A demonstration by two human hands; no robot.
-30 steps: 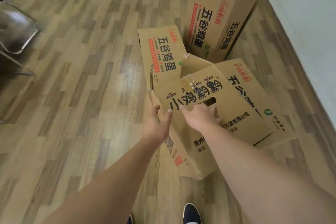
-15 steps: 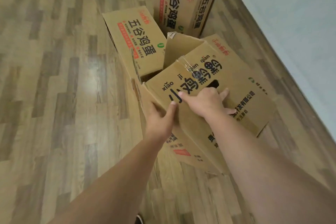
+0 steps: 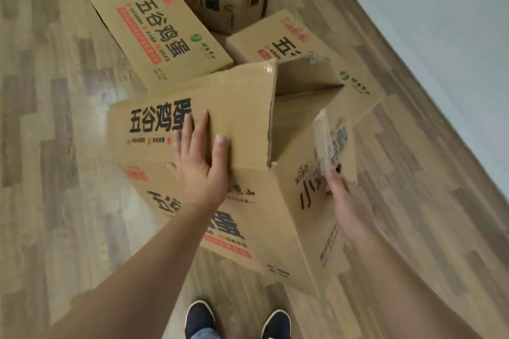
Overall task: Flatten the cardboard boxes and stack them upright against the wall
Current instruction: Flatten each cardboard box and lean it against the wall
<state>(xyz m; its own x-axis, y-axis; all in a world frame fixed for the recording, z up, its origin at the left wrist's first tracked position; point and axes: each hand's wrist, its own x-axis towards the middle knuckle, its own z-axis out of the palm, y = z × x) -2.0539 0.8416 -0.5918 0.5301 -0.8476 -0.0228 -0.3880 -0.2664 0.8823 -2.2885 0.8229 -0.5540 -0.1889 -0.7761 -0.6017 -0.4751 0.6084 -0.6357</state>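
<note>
Head view: left hand (image 3: 199,162) flat, fingers spread, pressing down on the near cardboard box (image 3: 248,201), arm reaching straight out. Right hand (image 3: 345,198), blurred, fingers extended onto the box's right side panel. The box sits half-collapsed on the wooden floor (image 3: 55,173), near the wall (image 3: 440,22).

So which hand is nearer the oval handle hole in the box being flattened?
Right. The right hand has its fingers at the handle hole on the box's end panel. The left hand lies flat on the wide printed flap, well left of it.
</note>
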